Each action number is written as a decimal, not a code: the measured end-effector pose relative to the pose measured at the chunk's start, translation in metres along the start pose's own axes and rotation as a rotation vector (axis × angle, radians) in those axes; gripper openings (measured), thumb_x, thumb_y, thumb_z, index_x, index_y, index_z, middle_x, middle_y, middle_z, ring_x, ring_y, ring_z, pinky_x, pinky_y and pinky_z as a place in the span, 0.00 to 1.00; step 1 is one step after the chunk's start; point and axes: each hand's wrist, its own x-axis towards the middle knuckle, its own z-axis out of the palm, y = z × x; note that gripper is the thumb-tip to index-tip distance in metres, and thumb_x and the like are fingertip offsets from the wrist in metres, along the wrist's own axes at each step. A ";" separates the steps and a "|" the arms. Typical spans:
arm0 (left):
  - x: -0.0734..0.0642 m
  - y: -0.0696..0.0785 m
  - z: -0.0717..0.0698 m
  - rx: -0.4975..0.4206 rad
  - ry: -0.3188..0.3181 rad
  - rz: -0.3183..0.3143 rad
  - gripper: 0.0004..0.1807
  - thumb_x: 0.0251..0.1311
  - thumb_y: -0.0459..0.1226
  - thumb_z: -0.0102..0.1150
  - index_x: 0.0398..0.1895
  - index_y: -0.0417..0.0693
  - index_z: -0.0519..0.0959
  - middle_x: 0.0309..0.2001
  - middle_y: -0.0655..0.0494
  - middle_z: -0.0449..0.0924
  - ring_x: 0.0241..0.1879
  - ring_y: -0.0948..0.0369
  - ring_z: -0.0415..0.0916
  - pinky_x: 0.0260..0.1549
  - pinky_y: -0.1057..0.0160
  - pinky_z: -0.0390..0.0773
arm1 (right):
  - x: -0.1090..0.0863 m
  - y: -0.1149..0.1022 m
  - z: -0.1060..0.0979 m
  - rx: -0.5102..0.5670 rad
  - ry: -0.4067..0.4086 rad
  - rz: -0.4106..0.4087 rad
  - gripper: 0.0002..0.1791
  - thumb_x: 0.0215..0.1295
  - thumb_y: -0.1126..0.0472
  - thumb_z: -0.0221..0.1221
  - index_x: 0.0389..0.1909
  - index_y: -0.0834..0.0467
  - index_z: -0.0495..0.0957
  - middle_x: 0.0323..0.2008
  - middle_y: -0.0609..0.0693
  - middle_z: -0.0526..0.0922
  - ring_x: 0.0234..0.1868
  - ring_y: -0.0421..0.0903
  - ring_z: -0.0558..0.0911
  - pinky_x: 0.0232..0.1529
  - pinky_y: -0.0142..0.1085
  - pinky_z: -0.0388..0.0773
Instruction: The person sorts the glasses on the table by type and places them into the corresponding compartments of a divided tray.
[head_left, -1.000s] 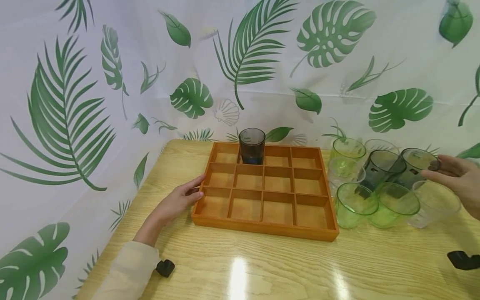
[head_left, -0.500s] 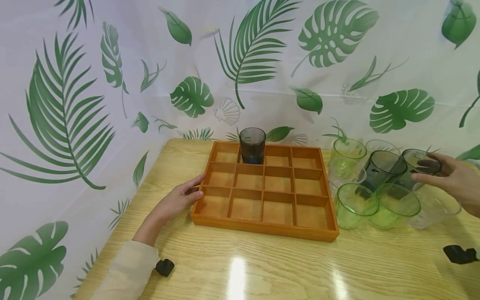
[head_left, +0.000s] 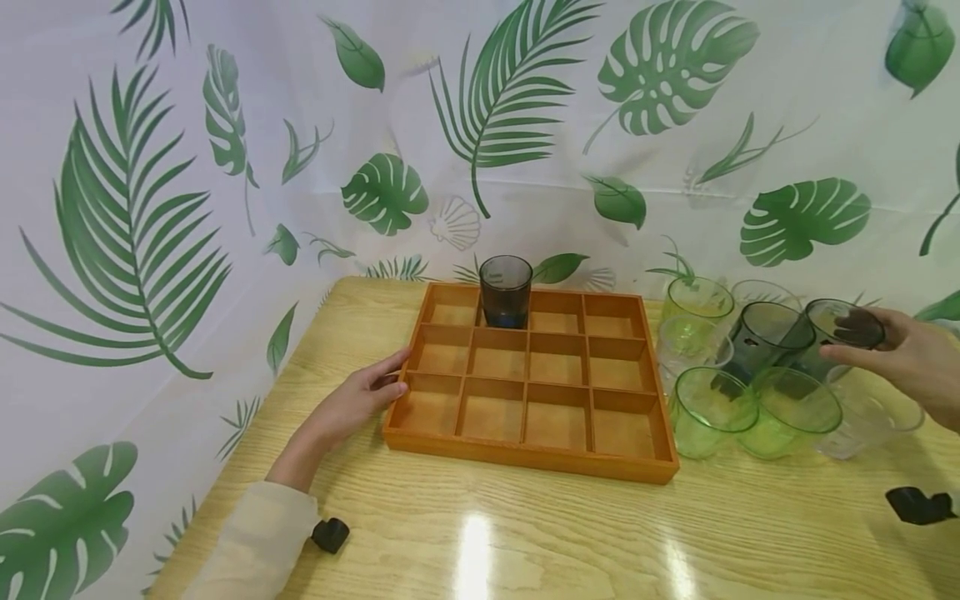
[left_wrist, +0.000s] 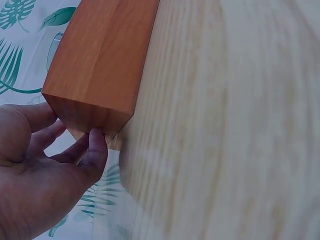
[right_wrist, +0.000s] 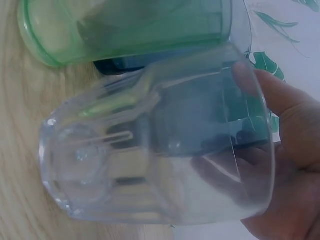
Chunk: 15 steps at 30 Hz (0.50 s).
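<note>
Behind both hands stands a white, leaf-printed backdrop (head_left: 540,196); beneath them spreads a pale wood-grain table (head_left: 420,533). The orange-brown rectangular wooden tray with twelve compartments (head_left: 525,468) lies just right of the left hand (head_left: 358,406), which is half-open, its loosely bent fingers and thumb touching the tray's left wall. The right hand (head_left: 911,362), well apart, curves thumb and fingers round the mouth of a dark grey transparent tumbler (head_left: 817,329); how firmly, I cannot tell. Just left of that hand is a second dark tumbler (head_left: 757,342); a third dark tumbler (head_left: 506,292) is upright in the tray's back row, second compartment from the left, beyond the left hand. Nearer the wearer than the right hand's fingers are two green transparent tumblers (head_left: 716,417) and a clear tumbler with a faceted base (right_wrist: 150,190). A yellow-green transparent tumbler (head_left: 697,300) stands farther left of that hand.
</note>
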 end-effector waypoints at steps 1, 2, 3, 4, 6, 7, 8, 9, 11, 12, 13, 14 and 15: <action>0.000 0.000 0.000 -0.001 0.000 -0.002 0.34 0.81 0.37 0.48 0.84 0.51 0.50 0.83 0.48 0.46 0.79 0.43 0.49 0.73 0.43 0.58 | -0.001 -0.001 0.000 -0.003 0.005 0.004 0.54 0.75 0.50 0.62 0.79 0.75 0.37 0.65 0.80 0.60 0.36 0.17 0.63 0.38 0.26 0.75; 0.000 0.001 0.000 -0.002 0.000 -0.003 0.35 0.81 0.37 0.48 0.85 0.51 0.50 0.83 0.48 0.46 0.79 0.43 0.49 0.73 0.43 0.58 | -0.001 -0.001 0.000 -0.001 0.010 0.005 0.55 0.75 0.50 0.62 0.79 0.75 0.36 0.66 0.82 0.59 0.36 0.16 0.63 0.36 0.27 0.74; 0.000 0.001 0.000 -0.003 0.000 -0.004 0.35 0.81 0.37 0.49 0.85 0.51 0.50 0.83 0.48 0.46 0.79 0.43 0.49 0.73 0.43 0.58 | -0.002 0.000 -0.001 -0.030 0.023 0.010 0.55 0.75 0.49 0.62 0.79 0.75 0.36 0.65 0.83 0.59 0.32 0.18 0.64 0.32 0.30 0.75; 0.000 0.001 0.000 -0.004 -0.001 -0.004 0.35 0.81 0.37 0.49 0.85 0.51 0.50 0.83 0.48 0.46 0.79 0.43 0.49 0.73 0.43 0.58 | -0.002 0.000 -0.001 -0.038 0.030 0.010 0.55 0.75 0.49 0.62 0.79 0.75 0.36 0.65 0.84 0.59 0.34 0.23 0.69 0.31 0.29 0.73; 0.001 0.002 0.000 -0.010 -0.002 -0.005 0.35 0.81 0.37 0.48 0.85 0.51 0.50 0.83 0.48 0.46 0.79 0.43 0.50 0.73 0.43 0.58 | -0.002 0.003 -0.003 -0.014 0.041 0.001 0.53 0.75 0.49 0.62 0.80 0.73 0.39 0.63 0.75 0.68 0.35 0.25 0.71 0.35 0.30 0.74; 0.001 0.002 0.000 -0.013 -0.004 -0.001 0.35 0.81 0.37 0.48 0.85 0.50 0.49 0.82 0.46 0.46 0.78 0.43 0.50 0.73 0.43 0.58 | 0.000 0.007 -0.003 -0.004 0.058 -0.001 0.52 0.75 0.49 0.62 0.81 0.69 0.41 0.61 0.65 0.73 0.36 0.25 0.72 0.38 0.30 0.75; 0.001 0.002 0.000 -0.017 -0.005 0.000 0.35 0.81 0.37 0.48 0.85 0.50 0.49 0.82 0.45 0.47 0.78 0.43 0.51 0.73 0.42 0.58 | 0.000 0.009 -0.003 0.021 0.074 -0.008 0.50 0.75 0.49 0.62 0.82 0.67 0.42 0.59 0.53 0.76 0.39 0.26 0.72 0.47 0.34 0.76; 0.001 0.002 0.000 -0.022 -0.005 0.001 0.35 0.81 0.37 0.48 0.85 0.50 0.49 0.82 0.44 0.47 0.78 0.43 0.52 0.73 0.42 0.58 | 0.001 0.011 -0.003 0.045 0.097 -0.009 0.49 0.75 0.50 0.62 0.82 0.65 0.44 0.55 0.42 0.75 0.41 0.27 0.72 0.58 0.38 0.75; 0.002 0.001 0.001 -0.032 -0.004 0.001 0.35 0.81 0.36 0.48 0.84 0.49 0.49 0.81 0.41 0.48 0.78 0.42 0.53 0.73 0.42 0.58 | 0.003 0.015 -0.003 0.125 0.150 -0.030 0.41 0.74 0.53 0.63 0.81 0.53 0.53 0.48 0.25 0.69 0.43 0.18 0.67 0.68 0.34 0.66; 0.001 0.001 0.001 -0.036 -0.004 0.001 0.35 0.81 0.36 0.48 0.84 0.49 0.50 0.81 0.40 0.48 0.77 0.42 0.53 0.73 0.41 0.58 | 0.002 0.014 -0.003 0.136 0.183 -0.036 0.41 0.74 0.54 0.63 0.81 0.51 0.53 0.46 0.22 0.67 0.44 0.18 0.66 0.66 0.28 0.65; 0.001 0.000 0.000 -0.037 -0.005 0.004 0.34 0.81 0.35 0.48 0.84 0.49 0.50 0.81 0.39 0.48 0.77 0.41 0.53 0.73 0.41 0.58 | 0.002 0.013 -0.004 0.157 0.215 -0.053 0.38 0.74 0.56 0.64 0.79 0.47 0.57 0.45 0.20 0.67 0.44 0.18 0.67 0.66 0.26 0.65; 0.001 0.000 0.000 -0.038 -0.003 0.001 0.34 0.81 0.35 0.48 0.84 0.49 0.50 0.81 0.39 0.48 0.77 0.41 0.53 0.73 0.41 0.58 | 0.001 0.009 -0.005 0.188 0.241 -0.066 0.35 0.73 0.58 0.65 0.75 0.44 0.61 0.44 0.19 0.68 0.43 0.19 0.67 0.65 0.25 0.64; 0.001 0.000 0.000 -0.035 -0.002 0.002 0.34 0.81 0.35 0.48 0.84 0.49 0.50 0.81 0.39 0.48 0.77 0.41 0.53 0.73 0.41 0.58 | 0.000 0.006 -0.006 0.203 0.269 -0.069 0.31 0.72 0.59 0.66 0.69 0.39 0.63 0.43 0.18 0.69 0.42 0.18 0.69 0.58 0.18 0.65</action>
